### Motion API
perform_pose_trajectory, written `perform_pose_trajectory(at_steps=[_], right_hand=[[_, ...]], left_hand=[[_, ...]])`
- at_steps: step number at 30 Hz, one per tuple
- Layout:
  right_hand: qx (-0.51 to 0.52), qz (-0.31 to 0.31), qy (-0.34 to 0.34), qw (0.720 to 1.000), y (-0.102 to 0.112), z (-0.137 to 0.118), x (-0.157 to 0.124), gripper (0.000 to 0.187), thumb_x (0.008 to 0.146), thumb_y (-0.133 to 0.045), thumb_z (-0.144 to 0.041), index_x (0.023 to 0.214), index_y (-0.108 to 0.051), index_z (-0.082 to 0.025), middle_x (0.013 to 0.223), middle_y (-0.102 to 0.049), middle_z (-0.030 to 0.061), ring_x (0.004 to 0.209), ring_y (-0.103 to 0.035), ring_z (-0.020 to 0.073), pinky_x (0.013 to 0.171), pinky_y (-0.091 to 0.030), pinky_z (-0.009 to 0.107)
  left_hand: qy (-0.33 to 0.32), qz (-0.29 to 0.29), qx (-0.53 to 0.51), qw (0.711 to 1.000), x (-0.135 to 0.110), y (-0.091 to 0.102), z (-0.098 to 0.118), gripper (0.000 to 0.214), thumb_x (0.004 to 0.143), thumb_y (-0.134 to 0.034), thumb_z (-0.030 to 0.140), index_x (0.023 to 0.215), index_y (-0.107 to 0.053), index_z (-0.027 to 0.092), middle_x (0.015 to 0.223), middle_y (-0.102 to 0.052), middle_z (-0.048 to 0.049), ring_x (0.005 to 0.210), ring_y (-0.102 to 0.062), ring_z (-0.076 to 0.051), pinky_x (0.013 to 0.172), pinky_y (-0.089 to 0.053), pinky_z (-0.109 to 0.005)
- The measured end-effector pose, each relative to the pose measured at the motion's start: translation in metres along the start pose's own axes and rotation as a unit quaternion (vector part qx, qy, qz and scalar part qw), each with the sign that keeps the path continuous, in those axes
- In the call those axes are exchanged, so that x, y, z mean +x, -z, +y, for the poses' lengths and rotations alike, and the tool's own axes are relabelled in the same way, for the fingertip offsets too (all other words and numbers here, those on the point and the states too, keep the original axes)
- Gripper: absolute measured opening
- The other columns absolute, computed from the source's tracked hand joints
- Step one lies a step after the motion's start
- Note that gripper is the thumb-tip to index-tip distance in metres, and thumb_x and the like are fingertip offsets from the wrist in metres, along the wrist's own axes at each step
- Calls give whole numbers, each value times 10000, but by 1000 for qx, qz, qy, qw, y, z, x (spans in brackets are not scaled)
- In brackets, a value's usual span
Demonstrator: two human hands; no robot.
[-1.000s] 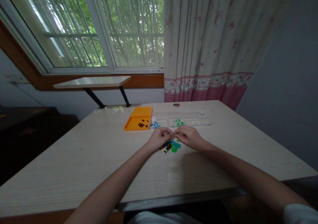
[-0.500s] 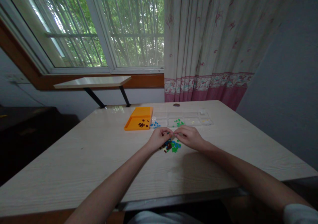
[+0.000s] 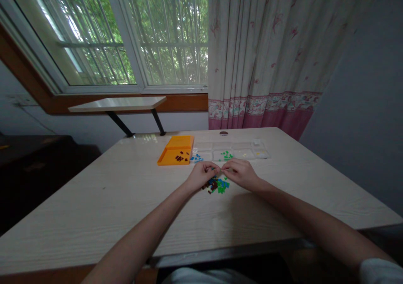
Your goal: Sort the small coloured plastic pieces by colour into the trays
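The right hand (image 3: pixel 241 174) has edged rightward, its grip's hold unclear, near a piece pile (image 3: pixel 215 185) longest left-to-right.

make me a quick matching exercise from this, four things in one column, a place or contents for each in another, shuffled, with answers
1. open orange plastic box
2. clear plastic compartment tray
3. heap of small multicoloured pieces
4. long floral fabric curtain

A. lying loose on the pale wood-grain table by the left hand and right hand
B. right of the glass window
C. holds green pieces and yellow pieces
D. holds dark brown pieces

Pairs: 1-D, 2-C, 3-A, 4-B
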State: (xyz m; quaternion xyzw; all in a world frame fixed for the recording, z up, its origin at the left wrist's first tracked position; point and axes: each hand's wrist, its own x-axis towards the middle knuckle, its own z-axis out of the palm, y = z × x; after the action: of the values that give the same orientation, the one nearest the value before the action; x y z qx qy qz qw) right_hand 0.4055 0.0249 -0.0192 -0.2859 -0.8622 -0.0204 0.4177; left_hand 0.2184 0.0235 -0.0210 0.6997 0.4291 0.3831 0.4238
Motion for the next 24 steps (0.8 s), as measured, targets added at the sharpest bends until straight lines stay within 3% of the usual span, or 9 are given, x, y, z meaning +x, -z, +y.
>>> perform_pose_trajectory(at_steps=[24], right_hand=[[-24,-6,13,1000,-1,0,-1,113,812,-531,-257,789,-617,-187,720,-638,17,649,-572,106,609,-395,212]], left_hand=[[-9,0,-21,1000,0,-1,3,252,680,-599,334,743,-622,90,429,-296,91,407,-219,-36,402,-154,-168]])
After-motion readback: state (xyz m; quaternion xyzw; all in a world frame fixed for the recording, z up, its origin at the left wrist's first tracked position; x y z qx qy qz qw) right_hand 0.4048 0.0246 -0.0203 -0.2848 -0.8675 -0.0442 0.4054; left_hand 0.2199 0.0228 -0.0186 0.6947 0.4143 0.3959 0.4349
